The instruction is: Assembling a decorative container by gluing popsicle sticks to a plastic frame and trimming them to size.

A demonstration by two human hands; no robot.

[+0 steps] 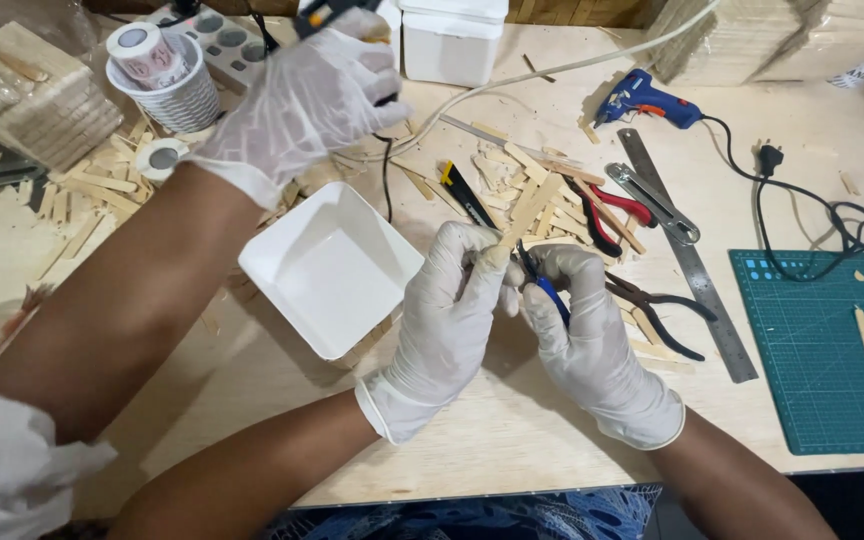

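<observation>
Both my hands wear white gloves and meet over the wooden table (512, 430). A thin wooden stick (530, 210) points up and away from my left hand (447, 310), which grips its lower end. My right hand (582, 340) is closed on a small blue-handled cutting tool (550, 292) whose tip meets the stick near my left fingers. A white square tray (330, 268) lies just left of my left hand.
A co-worker's gloved hand (302, 100) reaches in from the left, holding a dark tool above the tray. Loose wooden sticks (542, 185), pliers (657, 310), red-handled pliers (617, 205), a steel ruler (692, 265), a blue glue gun (642, 100) and a green cutting mat (822, 350) lie to the right.
</observation>
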